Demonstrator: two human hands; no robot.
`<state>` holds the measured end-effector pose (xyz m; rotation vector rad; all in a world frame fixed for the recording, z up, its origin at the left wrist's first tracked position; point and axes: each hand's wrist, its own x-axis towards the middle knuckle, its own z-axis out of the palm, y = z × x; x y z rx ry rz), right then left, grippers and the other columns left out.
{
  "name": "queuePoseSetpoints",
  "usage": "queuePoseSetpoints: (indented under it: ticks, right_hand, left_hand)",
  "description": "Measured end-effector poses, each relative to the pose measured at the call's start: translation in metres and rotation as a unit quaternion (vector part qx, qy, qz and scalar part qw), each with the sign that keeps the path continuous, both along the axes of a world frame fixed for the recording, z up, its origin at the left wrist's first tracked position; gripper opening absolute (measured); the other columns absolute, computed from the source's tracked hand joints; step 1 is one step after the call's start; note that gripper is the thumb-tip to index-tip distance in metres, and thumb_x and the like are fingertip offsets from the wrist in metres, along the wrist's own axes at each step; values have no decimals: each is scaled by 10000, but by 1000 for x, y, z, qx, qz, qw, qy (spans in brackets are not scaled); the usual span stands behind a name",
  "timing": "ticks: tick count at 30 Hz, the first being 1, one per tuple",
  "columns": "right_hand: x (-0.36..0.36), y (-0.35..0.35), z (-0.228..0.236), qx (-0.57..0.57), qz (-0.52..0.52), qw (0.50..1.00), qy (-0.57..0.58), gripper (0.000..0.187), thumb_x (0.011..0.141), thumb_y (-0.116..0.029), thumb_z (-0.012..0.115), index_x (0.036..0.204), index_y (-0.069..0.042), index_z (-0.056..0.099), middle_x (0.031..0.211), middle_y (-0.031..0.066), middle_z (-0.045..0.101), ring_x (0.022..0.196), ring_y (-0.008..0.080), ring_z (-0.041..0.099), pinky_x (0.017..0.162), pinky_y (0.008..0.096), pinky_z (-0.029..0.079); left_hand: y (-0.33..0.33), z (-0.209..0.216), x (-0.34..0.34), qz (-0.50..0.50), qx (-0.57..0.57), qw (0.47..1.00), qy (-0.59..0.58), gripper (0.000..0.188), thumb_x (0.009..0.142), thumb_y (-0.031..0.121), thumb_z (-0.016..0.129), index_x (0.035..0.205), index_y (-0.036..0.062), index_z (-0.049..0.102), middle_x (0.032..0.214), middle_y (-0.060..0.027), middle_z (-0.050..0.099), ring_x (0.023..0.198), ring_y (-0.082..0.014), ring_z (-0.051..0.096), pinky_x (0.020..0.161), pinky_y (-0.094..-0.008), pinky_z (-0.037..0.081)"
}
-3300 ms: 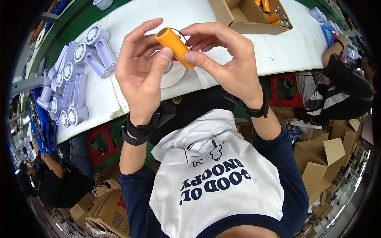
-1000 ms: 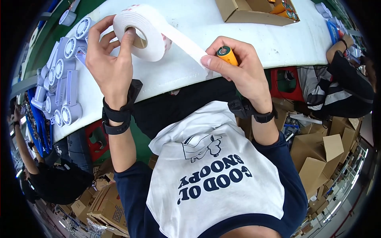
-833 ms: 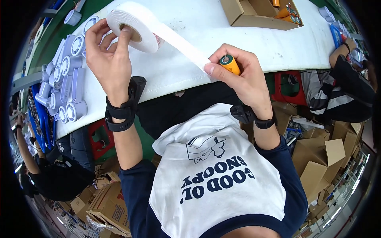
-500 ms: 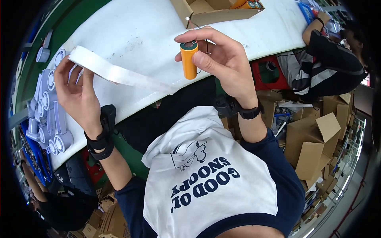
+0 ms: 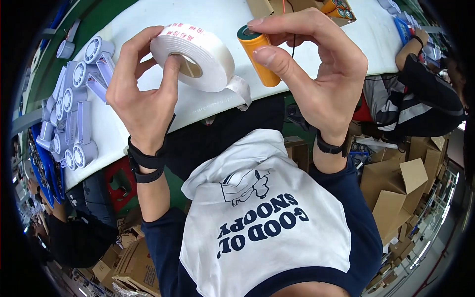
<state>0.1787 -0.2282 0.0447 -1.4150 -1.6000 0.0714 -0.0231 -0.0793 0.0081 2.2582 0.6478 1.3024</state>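
Observation:
A roll of white tape (image 5: pixel 213 58) is in my left hand (image 5: pixel 138 101), gripped at its rim with the thumb at the core hole. A short loose strip (image 5: pixel 241 92) hangs off the roll's right side. My right hand (image 5: pixel 329 86) pinches an orange cylindrical battery (image 5: pixel 267 75) between thumb and fingers. The battery tilts, its dark green end up under my fingertips. A thin dark wire (image 5: pixel 294 47) shows behind that hand. Roll and battery are close together above the white table's (image 5: pixel 133 29) near edge, not touching.
Lavender plastic fan housings (image 5: pixel 74 99) are piled at the table's left. At the back, a cardboard box (image 5: pixel 260 7) holds more orange batteries (image 5: pixel 337 8). A person (image 5: pixel 413 101) sits at the right, another (image 5: pixel 81 242) at lower left. Open cartons (image 5: pixel 391 193) stand on the right.
My left hand has moved right with the tape roll, which has turned to show its side and hole; the hanging strip looks shorter. My right hand has shifted right and up with the battery, now tilted.

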Motion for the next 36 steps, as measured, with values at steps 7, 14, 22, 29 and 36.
queuePoseSetpoints:
  ticks: [7, 14, 22, 29, 36]
  right_hand:
    - [-24, 3, 19, -39, -36, 996, 73, 305, 803, -12, 762, 1066, 0, 608, 953, 116, 676, 857, 204, 661, 768, 303, 533]
    - [-37, 12, 31, -87, -82, 983, 140, 251, 767, -11, 778, 974, -7, 636, 865, 92, 666, 765, 176, 639, 682, 272, 503]
    - [-42, 13, 22, -51, -85, 978, 185, 271, 773, -15, 778, 991, -14, 617, 886, 89, 662, 770, 173, 641, 686, 271, 507]
    - [-38, 7, -6, 43, -49, 970, 233, 347, 809, -22, 765, 1089, -22, 561, 990, 102, 662, 847, 188, 662, 760, 293, 535]
    - [-38, 13, -38, 130, -20, 954, 270, 422, 845, -30, 753, 1187, -30, 506, 1093, 114, 662, 924, 204, 682, 833, 315, 563]
  left_hand:
    - [-3, 1, 0, 0, 41, 999, -4, 374, 733, -22, 765, 1095, 47, 701, 1013, -75, 726, 893, -188, 713, 711, -295, 616]
    - [-11, -1, 2, -8, 21, 1000, -10, 377, 719, -21, 778, 1084, 45, 708, 998, -75, 731, 870, -173, 714, 698, -278, 612]
    - [-3, -5, -1, -17, -70, 994, -81, 444, 732, -3, 788, 1159, 41, 675, 1061, -96, 707, 897, -172, 703, 663, -257, 604]
    - [-6, -1, -3, -15, -148, 987, -54, 474, 753, 1, 781, 1209, 46, 663, 1117, -117, 677, 952, -178, 685, 686, -256, 622]
    - [-6, 1, -6, -19, -91, 996, 16, 454, 762, -16, 761, 1200, 82, 696, 1098, -106, 680, 944, -183, 681, 716, -280, 640]
